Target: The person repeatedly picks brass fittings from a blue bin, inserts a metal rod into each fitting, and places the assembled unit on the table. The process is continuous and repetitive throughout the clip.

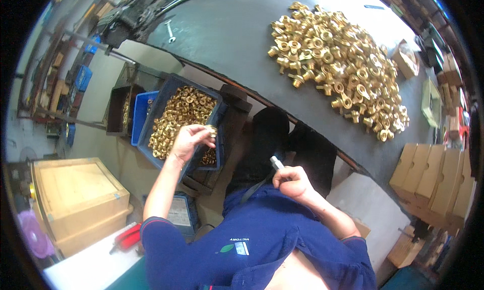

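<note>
My left hand (188, 141) pinches a small brass fitting (212, 131) between thumb and fingers, above the right side of a dark blue crate (147, 148). The crate is heaped with similar brass fittings (182, 113). In front of my body, my right hand (294, 182) is closed around a grey metal cylindrical piece (276, 162). Its tip sticks out past my fingers and the rest is hidden, so its exact kind cannot be told. A large pile of brass fittings (333, 58) lies on the dark tabletop (227, 43), apart from both hands.
A wrench (170, 32) lies on the table's left part. Beside the crate are a bright blue bin (141, 119) and a brown bin (117, 111). Cardboard boxes (428, 171) stand at right, a yellowish wooden box (80, 194) at lower left. The table edge (262, 99) runs diagonally before me.
</note>
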`<control>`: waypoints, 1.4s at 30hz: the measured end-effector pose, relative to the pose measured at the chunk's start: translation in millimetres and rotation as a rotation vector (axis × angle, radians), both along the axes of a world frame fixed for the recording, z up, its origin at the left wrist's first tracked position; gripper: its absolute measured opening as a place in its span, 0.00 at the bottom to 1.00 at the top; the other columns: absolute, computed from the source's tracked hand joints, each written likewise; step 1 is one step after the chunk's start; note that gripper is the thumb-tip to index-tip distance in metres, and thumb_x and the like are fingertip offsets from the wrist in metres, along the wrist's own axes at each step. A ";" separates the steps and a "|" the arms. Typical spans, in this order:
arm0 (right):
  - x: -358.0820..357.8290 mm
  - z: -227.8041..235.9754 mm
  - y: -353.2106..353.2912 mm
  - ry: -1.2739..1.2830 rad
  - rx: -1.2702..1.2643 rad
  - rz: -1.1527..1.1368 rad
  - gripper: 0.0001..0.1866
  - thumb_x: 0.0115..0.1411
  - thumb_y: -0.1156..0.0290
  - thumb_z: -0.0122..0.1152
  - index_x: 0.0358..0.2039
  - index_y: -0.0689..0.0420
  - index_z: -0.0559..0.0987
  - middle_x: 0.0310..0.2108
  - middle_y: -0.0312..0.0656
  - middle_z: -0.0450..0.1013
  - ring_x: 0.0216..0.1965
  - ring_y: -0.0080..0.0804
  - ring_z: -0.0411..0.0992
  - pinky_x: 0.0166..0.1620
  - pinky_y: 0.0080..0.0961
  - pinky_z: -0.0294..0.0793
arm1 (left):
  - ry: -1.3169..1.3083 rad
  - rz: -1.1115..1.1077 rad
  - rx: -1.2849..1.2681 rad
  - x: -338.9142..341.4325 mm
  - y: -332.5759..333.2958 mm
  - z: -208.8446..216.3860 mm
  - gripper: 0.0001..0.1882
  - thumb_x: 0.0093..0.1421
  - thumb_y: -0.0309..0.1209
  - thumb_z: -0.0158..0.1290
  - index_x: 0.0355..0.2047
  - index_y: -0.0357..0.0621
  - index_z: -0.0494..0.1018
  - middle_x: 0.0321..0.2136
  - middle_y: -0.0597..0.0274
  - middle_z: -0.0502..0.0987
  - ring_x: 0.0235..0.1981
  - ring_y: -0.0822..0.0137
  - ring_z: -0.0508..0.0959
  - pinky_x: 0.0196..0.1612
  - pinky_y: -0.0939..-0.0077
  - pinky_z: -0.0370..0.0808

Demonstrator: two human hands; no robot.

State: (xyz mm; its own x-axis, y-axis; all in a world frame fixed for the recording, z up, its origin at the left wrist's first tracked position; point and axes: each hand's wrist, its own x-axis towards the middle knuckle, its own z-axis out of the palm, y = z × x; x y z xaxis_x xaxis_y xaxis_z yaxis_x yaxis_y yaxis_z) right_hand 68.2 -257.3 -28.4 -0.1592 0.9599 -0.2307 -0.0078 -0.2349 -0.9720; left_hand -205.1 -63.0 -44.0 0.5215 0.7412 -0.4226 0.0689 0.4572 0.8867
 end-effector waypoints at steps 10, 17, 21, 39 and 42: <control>7.9 25.1 10.5 -0.185 0.106 0.087 0.04 0.36 0.71 0.53 0.16 0.56 0.72 0.17 0.43 0.66 0.22 0.38 0.67 0.25 0.29 0.64 | -0.197 -0.307 -0.039 109.4 -58.5 22.9 0.06 0.54 0.23 0.53 0.32 0.33 0.72 0.25 0.57 0.76 0.24 0.72 0.76 0.28 0.79 0.75; 10.7 17.4 6.7 -0.331 0.167 0.097 0.06 0.37 0.68 0.53 0.16 0.56 0.72 0.17 0.44 0.66 0.23 0.41 0.67 0.26 0.32 0.64 | -0.079 -0.400 0.015 118.1 -61.0 32.5 0.06 0.54 0.21 0.53 0.33 0.33 0.72 0.28 0.60 0.77 0.26 0.75 0.75 0.31 0.82 0.74; 10.1 9.8 8.4 -0.222 0.187 0.055 0.04 0.39 0.71 0.51 0.17 0.57 0.73 0.14 0.40 0.65 0.20 0.35 0.66 0.25 0.29 0.63 | -0.108 -0.397 -0.024 123.2 -64.2 30.4 0.06 0.54 0.21 0.53 0.33 0.34 0.72 0.27 0.61 0.76 0.26 0.75 0.75 0.31 0.82 0.73; 56.8 1.5 -25.0 0.504 0.008 -0.505 0.07 0.36 0.83 0.44 0.15 0.64 0.73 0.14 0.34 0.66 0.13 0.17 0.58 0.17 0.15 0.53 | -0.146 -0.326 0.566 270.1 60.9 77.7 0.06 0.52 0.27 0.55 0.27 0.36 0.75 0.17 0.65 0.74 0.19 0.80 0.72 0.21 0.86 0.70; 55.1 -0.9 -32.7 0.439 0.002 -0.541 0.06 0.35 0.84 0.43 0.14 0.66 0.71 0.13 0.39 0.64 0.11 0.20 0.56 0.15 0.15 0.54 | 0.068 -0.236 0.922 314.4 101.9 94.3 0.09 0.48 0.34 0.57 0.23 0.41 0.76 0.15 0.63 0.75 0.17 0.76 0.73 0.22 0.81 0.69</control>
